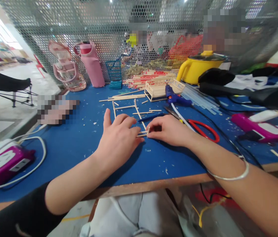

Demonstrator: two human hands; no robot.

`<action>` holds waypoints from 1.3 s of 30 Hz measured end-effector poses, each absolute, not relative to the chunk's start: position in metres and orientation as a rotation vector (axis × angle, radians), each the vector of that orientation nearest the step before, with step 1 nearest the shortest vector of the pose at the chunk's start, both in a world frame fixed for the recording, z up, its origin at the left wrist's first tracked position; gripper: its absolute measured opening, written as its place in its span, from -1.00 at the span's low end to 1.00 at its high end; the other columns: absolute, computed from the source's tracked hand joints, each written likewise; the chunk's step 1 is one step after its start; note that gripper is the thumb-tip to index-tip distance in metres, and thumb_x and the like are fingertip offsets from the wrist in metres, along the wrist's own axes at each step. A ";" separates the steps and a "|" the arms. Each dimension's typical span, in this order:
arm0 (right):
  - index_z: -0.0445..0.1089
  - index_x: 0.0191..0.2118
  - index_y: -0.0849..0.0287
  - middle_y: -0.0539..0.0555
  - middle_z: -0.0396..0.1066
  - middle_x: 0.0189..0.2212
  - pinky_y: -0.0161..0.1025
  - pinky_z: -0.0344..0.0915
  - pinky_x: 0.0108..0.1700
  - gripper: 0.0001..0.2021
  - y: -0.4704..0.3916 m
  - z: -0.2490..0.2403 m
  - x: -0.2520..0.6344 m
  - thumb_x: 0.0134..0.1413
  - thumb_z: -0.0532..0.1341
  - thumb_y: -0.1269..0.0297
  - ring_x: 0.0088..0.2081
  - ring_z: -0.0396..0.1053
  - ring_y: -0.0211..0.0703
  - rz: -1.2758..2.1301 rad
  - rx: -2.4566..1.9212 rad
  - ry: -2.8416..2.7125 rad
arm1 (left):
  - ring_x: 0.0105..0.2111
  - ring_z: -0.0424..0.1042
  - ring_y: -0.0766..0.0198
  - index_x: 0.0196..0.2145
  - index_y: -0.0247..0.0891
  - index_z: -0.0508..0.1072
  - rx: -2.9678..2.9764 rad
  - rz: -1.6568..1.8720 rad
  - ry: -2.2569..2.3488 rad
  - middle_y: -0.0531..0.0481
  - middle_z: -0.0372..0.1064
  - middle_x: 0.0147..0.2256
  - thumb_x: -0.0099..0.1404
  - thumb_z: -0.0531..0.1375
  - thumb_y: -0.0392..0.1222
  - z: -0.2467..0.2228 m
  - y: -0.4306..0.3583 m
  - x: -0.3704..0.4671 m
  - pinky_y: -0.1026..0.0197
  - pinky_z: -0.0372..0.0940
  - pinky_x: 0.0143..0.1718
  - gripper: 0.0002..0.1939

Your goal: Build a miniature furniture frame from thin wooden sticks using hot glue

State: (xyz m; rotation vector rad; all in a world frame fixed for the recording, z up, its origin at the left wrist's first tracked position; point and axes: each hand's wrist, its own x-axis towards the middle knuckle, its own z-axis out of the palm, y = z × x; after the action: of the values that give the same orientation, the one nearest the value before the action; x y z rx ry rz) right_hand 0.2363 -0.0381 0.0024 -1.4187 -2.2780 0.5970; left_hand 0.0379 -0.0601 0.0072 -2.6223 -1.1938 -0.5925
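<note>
A ladder-like frame of thin wooden sticks [140, 113] lies flat on the blue tabletop in front of me. My left hand [120, 138] covers its near left part, with thumb and index finger closed on the near crosspiece, a wooden stick [142, 133]. At that stick's right end, my right hand [165, 130] pinches a short wooden stick [148, 129] between thumb and fingertips, at the frame's near right corner. A dark blue pen-like tool [152, 117] lies just beyond my right hand. Red-handled scissors [204, 131] rest partly behind my right wrist.
A blue glue gun [177, 97] lies beside clear glue sticks [203, 98]. Behind are a small stick-built box [151, 92], loose sticks [148, 78], a yellow pot [199, 69] and a pink bottle [94, 67]. Purple power strips [12, 163] and cables flank both sides.
</note>
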 end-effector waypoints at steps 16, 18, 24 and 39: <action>0.51 -0.43 0.16 -0.05 0.48 -0.54 -0.34 0.17 -0.40 -0.95 -0.037 0.002 0.237 -0.07 0.28 0.34 -0.50 0.35 -0.30 0.517 -1.404 -2.316 | -0.03 0.32 0.00 -0.37 -0.08 0.58 -2.538 -0.713 -1.298 0.01 0.51 -0.12 0.33 0.09 -0.10 -0.009 -0.059 0.040 -0.49 -0.30 0.15 -0.74; 0.52 -0.42 0.15 -0.05 0.50 -0.51 -0.34 0.18 -0.39 -0.94 -0.037 0.004 0.237 -0.06 0.28 0.35 -0.48 0.37 -0.29 0.528 -1.405 -2.322 | -0.04 0.32 0.00 -0.37 -0.08 0.57 -2.530 -0.718 -1.300 0.01 0.51 -0.10 0.33 0.09 -0.11 -0.010 -0.059 0.040 -0.49 -0.29 0.15 -0.75; 0.52 -0.41 0.16 -0.04 0.49 -0.51 -0.34 0.17 -0.38 -0.93 -0.038 0.005 0.236 -0.06 0.28 0.34 -0.47 0.35 -0.29 0.522 -1.411 -2.324 | 0.00 0.30 -0.06 -0.30 -0.08 0.56 -2.517 -0.749 -1.335 -0.01 0.47 -0.04 0.32 0.10 -0.09 -0.008 -0.063 0.044 -0.50 -0.30 0.14 -0.77; 0.49 -0.42 0.19 -0.04 0.45 -0.54 -0.35 0.22 -0.43 -0.91 -0.031 0.003 0.240 -0.11 0.28 0.30 -0.50 0.35 -0.27 0.707 -1.376 -2.260 | 0.13 0.21 0.00 0.09 -0.33 0.36 -2.676 -0.686 -1.794 -0.21 0.23 0.12 0.09 0.05 -0.38 -0.008 -0.063 -0.026 -0.07 0.13 0.17 -0.44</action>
State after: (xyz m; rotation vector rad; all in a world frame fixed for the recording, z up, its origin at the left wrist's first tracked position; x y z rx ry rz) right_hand 0.2401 -0.0306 0.0035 -1.3759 -2.2604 0.7070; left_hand -0.0259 -0.0633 -0.0083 -2.6757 -1.7945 -0.6860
